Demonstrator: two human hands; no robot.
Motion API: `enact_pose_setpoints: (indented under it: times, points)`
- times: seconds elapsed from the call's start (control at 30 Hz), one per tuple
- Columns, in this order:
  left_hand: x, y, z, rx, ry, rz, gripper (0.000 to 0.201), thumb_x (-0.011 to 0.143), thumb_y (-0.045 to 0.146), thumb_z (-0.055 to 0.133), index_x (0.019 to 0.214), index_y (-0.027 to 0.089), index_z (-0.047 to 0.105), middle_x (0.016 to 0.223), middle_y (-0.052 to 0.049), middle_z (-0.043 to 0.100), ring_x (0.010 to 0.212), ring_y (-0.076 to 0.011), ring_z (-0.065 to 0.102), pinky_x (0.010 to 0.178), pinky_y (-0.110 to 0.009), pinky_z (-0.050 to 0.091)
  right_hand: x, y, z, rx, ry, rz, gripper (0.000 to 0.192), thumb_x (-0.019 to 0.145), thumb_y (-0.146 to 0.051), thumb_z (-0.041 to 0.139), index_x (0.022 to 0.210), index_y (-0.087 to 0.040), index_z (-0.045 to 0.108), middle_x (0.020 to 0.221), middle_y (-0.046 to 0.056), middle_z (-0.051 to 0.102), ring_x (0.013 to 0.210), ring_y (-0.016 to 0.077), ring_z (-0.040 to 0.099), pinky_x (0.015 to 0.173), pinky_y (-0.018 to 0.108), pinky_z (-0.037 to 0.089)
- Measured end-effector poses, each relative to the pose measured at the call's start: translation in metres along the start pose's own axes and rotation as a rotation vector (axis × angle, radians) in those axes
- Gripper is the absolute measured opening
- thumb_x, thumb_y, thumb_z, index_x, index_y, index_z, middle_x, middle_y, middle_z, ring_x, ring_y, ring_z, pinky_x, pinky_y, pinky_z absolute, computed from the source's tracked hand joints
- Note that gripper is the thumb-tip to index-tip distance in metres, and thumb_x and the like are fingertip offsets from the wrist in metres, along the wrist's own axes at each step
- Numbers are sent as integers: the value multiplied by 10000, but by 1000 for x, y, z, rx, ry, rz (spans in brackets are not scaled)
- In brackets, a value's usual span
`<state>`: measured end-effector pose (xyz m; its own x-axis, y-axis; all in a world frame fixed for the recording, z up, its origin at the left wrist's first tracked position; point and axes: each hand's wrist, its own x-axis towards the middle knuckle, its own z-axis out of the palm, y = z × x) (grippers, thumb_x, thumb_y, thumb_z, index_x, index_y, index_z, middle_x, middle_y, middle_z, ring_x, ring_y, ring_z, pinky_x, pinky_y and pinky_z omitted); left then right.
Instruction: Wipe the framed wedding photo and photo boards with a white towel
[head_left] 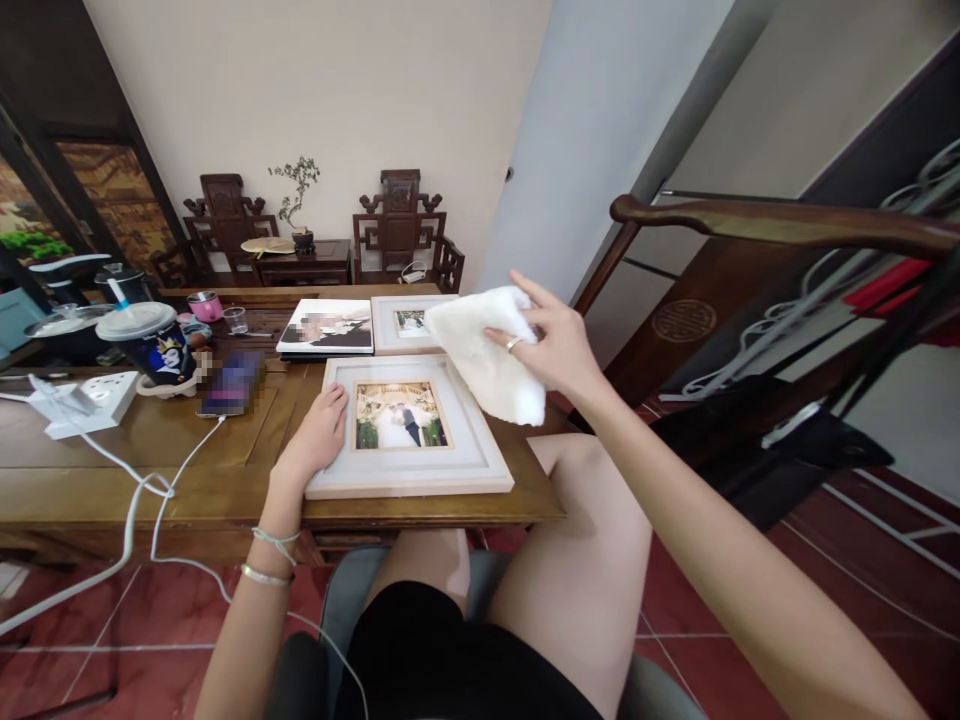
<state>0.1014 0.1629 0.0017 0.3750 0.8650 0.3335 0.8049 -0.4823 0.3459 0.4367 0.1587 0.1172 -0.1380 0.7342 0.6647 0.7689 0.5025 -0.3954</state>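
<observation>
Wooden and broad, the table (112,440) stretched across the left of the view, carrying a white power strip (82,400) with a cable trailing off the edge, a lidded paper cup (154,345) and a phone (229,385) just beside it. Further right, the left hand (319,430) lay flat with fingers loosely spread on the left border of a pale picture frame (409,470), pressing it down near the table's front edge. That frame lay face up, showing a photograph of a couple; it looked rigid, fairly light, and probably glazed, so likely fragile and slippery on its face, and best taken by its two long wooden sides rather than the centre. Behind it lay a photo album (326,325) and a smaller frame (409,322), side by side and touching or nearly so. Above the right part of the near frame, the right hand (551,345), wearing a ring, held a white cloth (487,355) pinched between thumb and curled fingers, raised clear of the frame. That cloth hung in soft folds, looking light, limp and fluffy, easy to bunch anywhere. To the far right stood a dark wooden handrail (750,220) beside the seated person's bare knees.
</observation>
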Motion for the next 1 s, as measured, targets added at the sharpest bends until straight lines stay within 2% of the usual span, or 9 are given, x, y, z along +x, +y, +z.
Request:
enact_pose_setpoints:
  times: [0.07, 0.13, 0.23, 0.43, 0.6, 0.7, 0.8, 0.87, 1.0]
  points:
    - [0, 0, 0, 9, 1, 0, 470, 935, 197, 330, 1328, 47, 540, 1457, -201, 487, 1426, -281, 362, 1189, -495, 288, 1, 8, -3, 174, 25, 115, 216, 821, -387, 623, 842, -187, 701, 1217, 127, 635, 1108, 327, 599, 855, 473, 512]
    - [0, 0, 0, 14, 8, 2, 466, 934, 194, 333, 1328, 64, 544, 1453, -185, 497, 1426, -274, 365, 1188, -487, 294, 1, 15, -5, 303, 0, 261, 242, 787, -431, 657, 816, -193, 692, 1037, 119, 691, 923, 305, 657, 730, 445, 547]
    - [0, 0, 0, 20, 15, 7, 463, 932, 189, 336, 1330, 82, 546, 1449, -172, 507, 1424, -267, 370, 1184, -489, 304, 1, 23, -11, 330, 7, 349, 269, 765, -441, 676, 855, -188, 677, 921, 107, 701, 818, 296, 662, 666, 441, 556]
    - [0, 0, 0, 15, 14, 8, 462, 931, 180, 345, 1336, 77, 541, 1451, -178, 503, 1425, -266, 367, 1185, -490, 302, 4, 26, -27, -104, -90, -14, 522, 769, -282, 648, 1270, -187, 533, 1278, 147, 597, 1145, 362, 566, 922, 531, 486]
    - [0, -2, 1, 3, 24, 13, 462, 927, 178, 354, 1337, 83, 541, 1449, -175, 505, 1424, -271, 369, 1183, -498, 303, -9, 16, 2, -448, -414, -197, 609, 728, 49, 420, 1285, -185, 498, 1485, 167, 421, 1089, 304, 593, 846, 418, 499]
    - [0, -1, 0, 12, 15, 12, 466, 931, 183, 343, 1336, 64, 539, 1444, -191, 505, 1421, -279, 372, 1179, -507, 308, -22, 11, 31, -502, -591, -305, 672, 682, 119, 351, 1262, -172, 526, 1347, 173, 530, 1030, 266, 601, 814, 368, 476]
    - [0, 1, 0, 17, 7, 10, 476, 933, 186, 327, 1334, 38, 536, 1450, -206, 493, 1424, -282, 367, 1181, -504, 304, -36, 0, 45, -488, -692, -370, 679, 641, 122, 359, 1234, -149, 550, 1182, 171, 588, 1013, 272, 586, 824, 362, 443]
    - [0, 1, 0, 23, 7, 10, 480, 929, 185, 325, 1338, 42, 531, 1456, -201, 489, 1427, -278, 362, 1182, -503, 301, -47, -13, 40, -474, -724, -375, 699, 613, 121, 368, 1229, -151, 553, 1161, 163, 586, 998, 271, 579, 839, 361, 422]
    - [0, 1, 1, 34, -3, 4, 494, 928, 187, 314, 1348, 25, 517, 1463, -207, 478, 1429, -276, 358, 1190, -491, 286, -73, -51, 11, -414, -828, -325, 684, 636, 106, 382, 1232, -188, 542, 1053, 122, 600, 942, 254, 574, 770, 308, 394]
